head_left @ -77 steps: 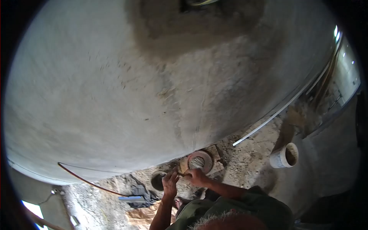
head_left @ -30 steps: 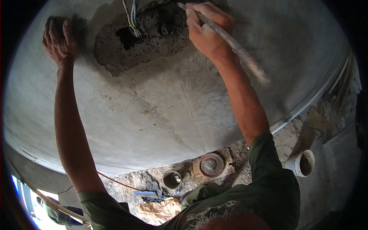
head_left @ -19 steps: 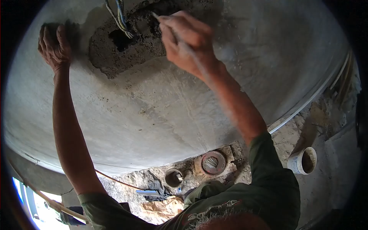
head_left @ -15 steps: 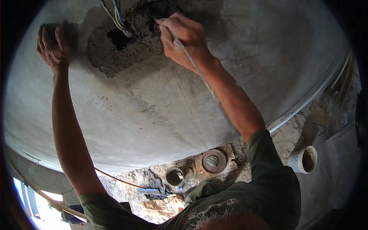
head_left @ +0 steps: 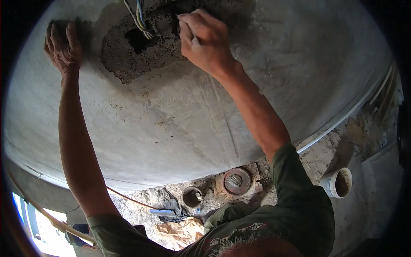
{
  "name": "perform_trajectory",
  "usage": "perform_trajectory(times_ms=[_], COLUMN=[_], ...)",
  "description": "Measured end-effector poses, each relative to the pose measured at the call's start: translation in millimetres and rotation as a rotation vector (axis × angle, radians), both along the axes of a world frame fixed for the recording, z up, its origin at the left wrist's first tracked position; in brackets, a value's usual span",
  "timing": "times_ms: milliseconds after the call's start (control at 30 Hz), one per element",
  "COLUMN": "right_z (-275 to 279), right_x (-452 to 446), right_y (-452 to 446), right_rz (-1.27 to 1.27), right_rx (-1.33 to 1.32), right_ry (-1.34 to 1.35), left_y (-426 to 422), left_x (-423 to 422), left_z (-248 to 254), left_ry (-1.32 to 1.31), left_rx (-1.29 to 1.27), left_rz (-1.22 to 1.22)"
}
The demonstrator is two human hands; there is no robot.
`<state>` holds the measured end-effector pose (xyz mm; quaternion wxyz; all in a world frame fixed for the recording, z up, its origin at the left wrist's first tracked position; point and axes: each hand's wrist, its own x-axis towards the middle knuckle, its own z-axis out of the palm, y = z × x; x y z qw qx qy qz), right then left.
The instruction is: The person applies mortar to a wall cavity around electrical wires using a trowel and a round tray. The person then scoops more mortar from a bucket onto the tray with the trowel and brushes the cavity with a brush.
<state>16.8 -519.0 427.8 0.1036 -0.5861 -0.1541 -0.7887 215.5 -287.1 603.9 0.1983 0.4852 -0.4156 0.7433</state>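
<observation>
My left hand [head_left: 64,48] rests flat against the grey plastered wall [head_left: 141,124], fingers stretched out, left of a rough dark patch [head_left: 124,64]. My right hand [head_left: 204,40] is closed at the right side of that patch. A small pale tip shows at its fingertips and a light bit inside the fist; what it grips is mostly hidden. Between the hands, several wires [head_left: 141,21] hang from a dark hole [head_left: 138,42] in the patch. Around the hole the surface is crumbly, with damp-looking edges.
Below the wall stand a round container [head_left: 192,197] and a reddish round pan [head_left: 236,181]. A white bucket [head_left: 337,183] is at right. Brown paper [head_left: 180,231] and a blue-grey strip [head_left: 162,212] lie on the ground. A pale pipe [head_left: 329,124] runs along the right.
The view has shifted slightly. My right hand stays closed by the patch; a long thin grey strip or streak running down from it along the forearm no longer shows. My left hand stays on the wall.
</observation>
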Motion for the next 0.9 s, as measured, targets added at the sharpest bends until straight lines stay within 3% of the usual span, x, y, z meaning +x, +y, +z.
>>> perform_trajectory(times_ms=[267,333,400,500,600,633,733,867,900], right_z=[9.5,12.8,9.1,14.6,17.3,19.0,19.1,19.5,20.7], right_x=[-3.5,-22.3,-28.6,-6.9,-19.0,-38.2,-37.2,-25.5,-33.0], right_y=[-17.8,-14.9,-14.7,-15.9,-36.6,-28.2,-21.6,-37.1,-35.8], right_rz=[-0.054,0.015,-0.103,0.062,-0.101,-0.088,0.055,-0.100,-0.044], right_rx=[-0.091,0.142,0.127,-0.056,0.011,0.122,0.053,-0.032,0.072], right_ry=[-0.012,0.027,0.133,0.013,0.030,0.125,0.114,0.149,0.149], left_y=[1.8,1.2,1.9,-0.1,2.9,2.9,3.2,2.1,2.7], left_x=[3.7,3.5,3.0,5.4,6.8,6.5,3.9,6.3,4.6], left_z=[2.4,1.3,2.6,1.8,3.1,2.1,2.6,2.0,1.4], left_ry=[-0.047,-0.044,-0.046,-0.067,-0.073,-0.061,-0.039,-0.020,-0.020], left_rx=[-0.031,-0.039,-0.038,-0.025,-0.030,-0.029,-0.021,-0.020,-0.026], left_rz=[0.023,0.009,0.008,0.002,0.002,0.000,-0.006,0.008,0.011])
